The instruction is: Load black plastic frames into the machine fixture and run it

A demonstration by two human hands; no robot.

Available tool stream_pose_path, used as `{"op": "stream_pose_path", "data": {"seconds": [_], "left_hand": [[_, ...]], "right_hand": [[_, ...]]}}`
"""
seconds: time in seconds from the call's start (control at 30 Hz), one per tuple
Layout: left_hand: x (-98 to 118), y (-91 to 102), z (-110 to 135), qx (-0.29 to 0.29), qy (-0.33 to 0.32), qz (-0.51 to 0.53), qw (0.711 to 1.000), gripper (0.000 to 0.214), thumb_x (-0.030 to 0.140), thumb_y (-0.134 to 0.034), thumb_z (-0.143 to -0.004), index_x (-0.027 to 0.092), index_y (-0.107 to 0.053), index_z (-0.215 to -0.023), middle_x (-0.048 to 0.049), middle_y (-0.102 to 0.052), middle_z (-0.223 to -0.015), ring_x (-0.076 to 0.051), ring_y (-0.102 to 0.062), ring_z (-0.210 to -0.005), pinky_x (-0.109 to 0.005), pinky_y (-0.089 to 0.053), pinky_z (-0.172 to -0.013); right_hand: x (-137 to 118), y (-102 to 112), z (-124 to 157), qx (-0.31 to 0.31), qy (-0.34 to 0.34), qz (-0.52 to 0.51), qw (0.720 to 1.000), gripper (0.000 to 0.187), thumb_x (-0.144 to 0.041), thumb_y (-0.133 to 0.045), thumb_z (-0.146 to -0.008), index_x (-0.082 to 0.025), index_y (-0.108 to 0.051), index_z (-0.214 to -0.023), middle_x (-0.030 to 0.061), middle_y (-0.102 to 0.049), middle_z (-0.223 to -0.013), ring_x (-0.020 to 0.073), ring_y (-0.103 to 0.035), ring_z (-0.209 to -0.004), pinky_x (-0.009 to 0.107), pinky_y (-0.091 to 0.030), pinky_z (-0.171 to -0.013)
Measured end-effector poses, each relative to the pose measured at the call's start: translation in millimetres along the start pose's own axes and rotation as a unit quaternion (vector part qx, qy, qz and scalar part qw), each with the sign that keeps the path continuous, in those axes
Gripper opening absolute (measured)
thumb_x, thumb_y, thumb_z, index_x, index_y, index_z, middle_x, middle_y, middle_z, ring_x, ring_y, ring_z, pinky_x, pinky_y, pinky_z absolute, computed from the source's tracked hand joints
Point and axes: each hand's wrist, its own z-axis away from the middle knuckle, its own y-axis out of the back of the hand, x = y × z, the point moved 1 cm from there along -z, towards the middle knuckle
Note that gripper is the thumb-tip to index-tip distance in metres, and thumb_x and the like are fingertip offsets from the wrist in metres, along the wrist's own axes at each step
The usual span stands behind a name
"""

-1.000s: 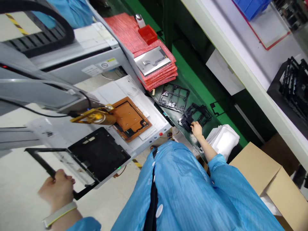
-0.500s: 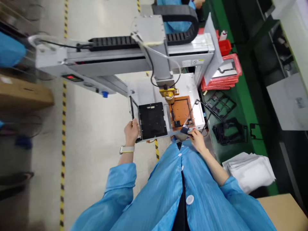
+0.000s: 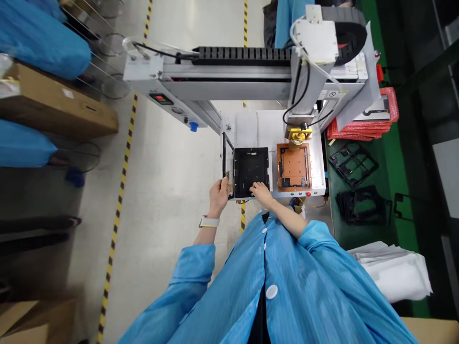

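My left hand (image 3: 218,197) is closed on the lower end of a thin black frame (image 3: 224,157) that stands tilted along the left side of the machine bed. Beside it lies a flat black panel (image 3: 251,167), roughly rectangular, with a small light label near its top. At that panel's lower right corner rests my right hand (image 3: 261,193), its fingers curled together over the surface; anything between the fingertips is too small to make out. To the right, an orange-brown fixture plate (image 3: 294,165) carries a black frame-like part, under the machine's brass-coloured head (image 3: 298,136).
A gantry beam (image 3: 229,88) spans above the white bed (image 3: 247,126). On the green bench to the right are red-wrapped panels (image 3: 358,129), black plastic frames (image 3: 364,205) and white sheets (image 3: 394,267). Cardboard boxes (image 3: 68,102) and people in blue stand at the left.
My right hand has moved left from the fixture's front edge to the black panel. The dark piece with a thin strip is gone from it. The machine head shifted right; the view has turned.
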Motion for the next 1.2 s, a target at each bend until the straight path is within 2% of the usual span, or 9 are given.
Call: {"op": "stream_pose_path", "data": {"seconds": [0.23, 0.47, 0.63, 0.73, 0.83, 0.93, 1.03, 1.1, 1.2], "left_hand": [[-1, 18.8, -4, -0.010, -0.002, 0.037, 0.999, 0.054, 0.073, -0.053, -0.102, 0.023, -0.056, -0.085, 0.0064, -0.044, -0.052, -0.012, -0.040, -0.051, -0.029, -0.034, -0.056], [-1, 3.6, -1, -0.023, -0.012, 0.054, 0.998, 0.056, 0.075, -0.055, -0.102, 0.023, -0.056, -0.083, 0.0063, -0.044, -0.053, -0.011, -0.039, -0.050, -0.028, -0.034, -0.054], [-9, -11.8, -1, -0.024, -0.018, 0.069, 0.997, 0.057, 0.077, -0.060, -0.100, 0.023, -0.056, -0.081, 0.0074, -0.045, -0.051, -0.010, -0.041, -0.047, -0.024, -0.035, -0.050], [-14, -19.0, -3, -0.025, -0.019, 0.077, 0.997, 0.057, 0.078, -0.060, -0.099, 0.024, -0.055, -0.081, 0.0078, -0.044, -0.052, -0.010, -0.041, -0.046, -0.024, -0.034, -0.048], [-18, -30.0, -2, -0.025, -0.015, 0.066, 0.997, 0.056, 0.077, -0.059, -0.099, 0.024, -0.055, -0.082, 0.0077, -0.044, -0.053, -0.011, -0.040, -0.047, -0.025, -0.032, -0.049], [-21, -48.5, 2, -0.027, -0.012, 0.030, 0.999, 0.052, 0.074, -0.055, -0.101, 0.025, -0.053, -0.082, 0.0074, -0.044, -0.055, -0.012, -0.040, -0.049, -0.027, -0.032, -0.051], [-24, -71.5, 8, -0.016, -0.047, -0.075, 0.996, 0.051, 0.069, -0.052, -0.104, 0.025, -0.051, -0.078, 0.0049, -0.047, -0.061, -0.014, -0.046, -0.060, -0.027, -0.036, -0.061], [-24, -87.3, 11, -0.015, -0.085, -0.181, 0.980, 0.052, 0.065, -0.051, -0.106, 0.024, -0.049, -0.074, 0.0025, -0.051, -0.065, -0.015, -0.050, -0.067, -0.029, -0.035, -0.066], [-25, -111.1, 9, -0.034, -0.124, -0.342, 0.931, 0.055, 0.063, -0.050, -0.107, 0.023, -0.049, -0.069, -0.0028, -0.060, -0.072, -0.018, -0.057, -0.074, -0.031, -0.034, -0.070]], "right_hand": [[-1, -15, -4, 0.019, -0.010, 0.006, 1.000, 0.021, -0.017, -0.058, -0.115, -0.014, -0.077, -0.123, 0.0148, -0.067, -0.131, 0.0282, -0.052, -0.123, 0.046, -0.040, -0.115], [-22, -24, 11, 0.015, 0.014, 0.010, 1.000, 0.046, -0.006, -0.050, -0.109, -0.006, -0.062, -0.154, 0.0232, -0.064, -0.148, 0.0310, -0.054, -0.140, 0.046, -0.043, -0.123], [-22, -32, 42, 0.027, -0.021, 0.027, 0.999, 0.064, -0.013, -0.052, -0.106, 0.005, -0.044, -0.167, 0.0301, -0.033, -0.179, 0.0371, -0.024, -0.171, 0.052, -0.022, -0.141], [-12, -32, 56, 0.007, -0.054, 0.028, 0.998, 0.084, -0.026, -0.064, -0.103, 0.009, -0.032, -0.172, 0.0320, -0.012, -0.184, 0.0414, -0.006, -0.175, 0.057, -0.011, -0.144], [0, -31, 63, -0.016, -0.029, 0.033, 0.999, 0.094, -0.033, -0.072, -0.100, 0.007, -0.029, -0.174, 0.0318, -0.004, -0.185, 0.0437, 0.000, -0.175, 0.059, -0.006, -0.144], [8, -27, 70, -0.025, 0.013, 0.032, 0.999, 0.085, -0.026, -0.068, -0.102, 0.005, -0.034, -0.173, 0.0317, -0.011, -0.184, 0.0424, -0.006, -0.175, 0.055, -0.009, -0.144], [13, -25, 84, -0.039, 0.048, 0.010, 0.998, 0.077, -0.016, -0.063, -0.099, 0.002, -0.041, -0.171, 0.0284, -0.024, -0.183, 0.0372, -0.019, -0.174, 0.049, -0.021, -0.142], [17, -23, 97, -0.051, 0.054, -0.020, 0.997, 0.070, -0.012, -0.061, -0.099, -0.005, -0.048, -0.167, 0.0254, -0.042, -0.177, 0.0337, -0.040, -0.166, 0.047, -0.036, -0.136], [31, -20, 121, -0.062, 0.001, -0.065, 0.996, 0.050, -0.012, -0.059, -0.102, -0.011, -0.062, -0.152, 0.0221, -0.071, -0.147, 0.0317, -0.070, -0.133, 0.045, -0.052, -0.119]]}}
